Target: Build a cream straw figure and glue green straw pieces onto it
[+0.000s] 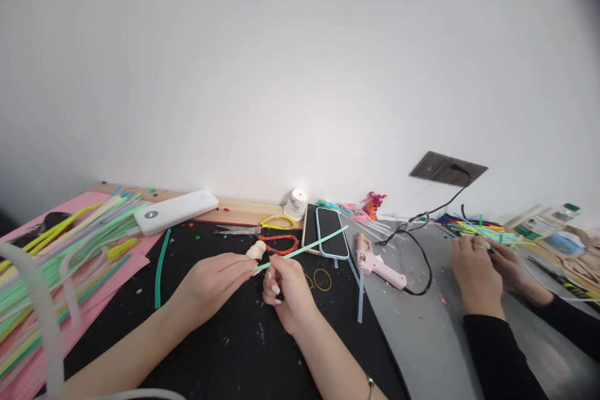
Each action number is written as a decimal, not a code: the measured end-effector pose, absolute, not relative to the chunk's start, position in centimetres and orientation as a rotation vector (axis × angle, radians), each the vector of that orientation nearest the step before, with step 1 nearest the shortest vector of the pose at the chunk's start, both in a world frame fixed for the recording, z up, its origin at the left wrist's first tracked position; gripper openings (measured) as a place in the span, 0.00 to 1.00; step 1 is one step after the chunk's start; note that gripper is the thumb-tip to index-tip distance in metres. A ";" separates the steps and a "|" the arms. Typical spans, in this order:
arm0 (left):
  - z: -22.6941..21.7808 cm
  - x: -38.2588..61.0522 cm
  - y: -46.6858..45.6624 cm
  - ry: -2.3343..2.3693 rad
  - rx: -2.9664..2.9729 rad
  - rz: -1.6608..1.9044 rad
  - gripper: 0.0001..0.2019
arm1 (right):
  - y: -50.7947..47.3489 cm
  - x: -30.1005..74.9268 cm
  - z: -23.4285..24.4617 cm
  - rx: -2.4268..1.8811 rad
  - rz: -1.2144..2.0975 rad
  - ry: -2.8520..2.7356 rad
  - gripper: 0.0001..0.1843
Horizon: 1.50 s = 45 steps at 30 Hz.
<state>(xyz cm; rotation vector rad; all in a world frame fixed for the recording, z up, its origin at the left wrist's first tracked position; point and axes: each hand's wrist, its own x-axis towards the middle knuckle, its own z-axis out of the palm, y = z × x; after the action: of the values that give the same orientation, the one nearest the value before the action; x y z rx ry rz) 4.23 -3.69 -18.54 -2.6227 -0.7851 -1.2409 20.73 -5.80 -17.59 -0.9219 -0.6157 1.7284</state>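
A light green pipe cleaner slants up to the right above the black mat. My left hand pinches its lower left end. Close beside it, my right hand grips the same strip between thumb and fingers. Just behind my fingertips sits a small cream-coloured wound piece. Scissors with red and yellow handles lie spread beyond my hands. A darker green pipe cleaner rests on the mat to the left.
Many coloured pipe cleaners lie on pink sheets at left, near a white oblong device. Behind stand a paper cup and a phone. A corded pink glue gun lies right. Farther right, another person's hands work.
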 end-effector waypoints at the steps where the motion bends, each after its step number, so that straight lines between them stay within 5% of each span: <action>1: -18.7 4.1 -3.6 -0.799 -2.616 -1.234 0.08 | -5.8 20.7 -17.6 -0.934 1.726 -0.617 0.19; 45: -18.7 3.8 -3.6 -0.628 -2.715 -1.344 0.09 | -5.8 21.1 -17.6 -1.032 1.844 -0.603 0.19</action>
<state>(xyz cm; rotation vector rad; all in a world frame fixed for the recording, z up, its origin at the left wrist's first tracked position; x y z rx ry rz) 3.75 -3.65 -18.71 -2.7154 -0.6282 -1.3439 21.12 -5.79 -17.59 -1.0324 -0.6029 1.8439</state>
